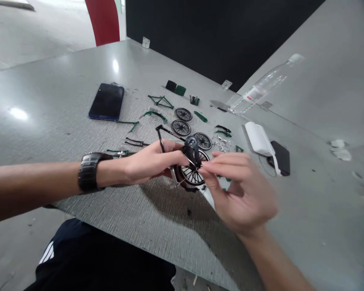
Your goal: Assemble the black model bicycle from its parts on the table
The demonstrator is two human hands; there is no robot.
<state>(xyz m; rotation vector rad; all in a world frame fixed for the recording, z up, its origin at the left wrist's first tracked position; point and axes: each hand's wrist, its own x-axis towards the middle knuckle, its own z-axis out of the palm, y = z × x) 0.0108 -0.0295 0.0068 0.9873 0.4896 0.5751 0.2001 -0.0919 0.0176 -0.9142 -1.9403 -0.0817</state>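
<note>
Right hand (pixel 245 190) is held nearest the camera, blurred; its thumb and index fingertips are brought almost together at the hub of a spoked wheel (pixel 190 178); whether a small part is pinched there can't be told. Black model-bike assembly (pixel 191 142), wheel included, is held over the table (pixel 109 206) by the left hand (pixel 153 161), thumb and fingers closed on it, probably so the hub is steadied and presented to the right fingertips. Just beyond, 3 loose wheels (pixel 181 127) are laid flat, with a green frame (pixel 162 102) farther back; parts are spread out, presumably so they can be told apart. Phone (pixel 106 102) is set to the left, bottle (pixel 267 87) and white case (pixel 259 138) to the right, likely to leave the middle for parts.
</note>
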